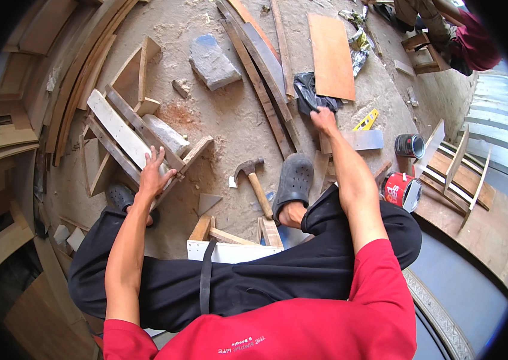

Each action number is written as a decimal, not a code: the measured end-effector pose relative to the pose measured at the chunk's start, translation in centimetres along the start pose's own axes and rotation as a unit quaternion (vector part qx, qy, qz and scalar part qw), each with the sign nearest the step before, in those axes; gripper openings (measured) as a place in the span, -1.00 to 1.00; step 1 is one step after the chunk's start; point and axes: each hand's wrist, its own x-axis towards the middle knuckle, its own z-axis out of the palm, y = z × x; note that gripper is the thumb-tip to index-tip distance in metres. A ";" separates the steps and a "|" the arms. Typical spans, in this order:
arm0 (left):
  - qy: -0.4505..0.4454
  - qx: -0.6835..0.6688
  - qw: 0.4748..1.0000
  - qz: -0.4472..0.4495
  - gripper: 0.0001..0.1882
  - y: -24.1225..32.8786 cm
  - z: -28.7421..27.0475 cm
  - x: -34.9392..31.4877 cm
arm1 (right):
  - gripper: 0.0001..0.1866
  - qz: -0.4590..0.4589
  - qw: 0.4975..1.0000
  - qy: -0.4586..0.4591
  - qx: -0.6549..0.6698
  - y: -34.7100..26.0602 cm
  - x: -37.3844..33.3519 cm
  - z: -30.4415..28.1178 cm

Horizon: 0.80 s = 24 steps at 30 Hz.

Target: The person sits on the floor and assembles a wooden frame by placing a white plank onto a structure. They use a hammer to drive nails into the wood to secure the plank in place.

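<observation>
Head | dusty floor | corrugated sheeting | hands on wooden frame, plastic

Dusty grey-brown flr running thru the ctr here, approx. concrete-looking, w/ a reddish powdery patch; over on the L, wooden cabinet-like frames lining the edge; far R, pale corrugated sheeting catching bright lt; blue-grey panel, lower R.

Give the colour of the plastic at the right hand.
The plastic is black, clearest in the head view.
</observation>
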 end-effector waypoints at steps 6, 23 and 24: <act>0.010 0.001 1.000 -0.008 -0.06 -0.5 0.2 -0.3 | -0.68 -0.040 0.991 -0.125 -0.018 -5.4 3.2 -12.1; -0.003 0.000 1.000 -0.007 -0.03 -0.1 -0.2 0.0 | -0.76 -0.147 0.936 0.146 -0.286 -8.5 -1.8 -24.7; -0.003 -0.001 1.000 -0.006 -0.03 -0.1 -0.1 0.0 | -0.77 -0.175 0.924 0.162 -0.298 -9.0 -2.7 -24.6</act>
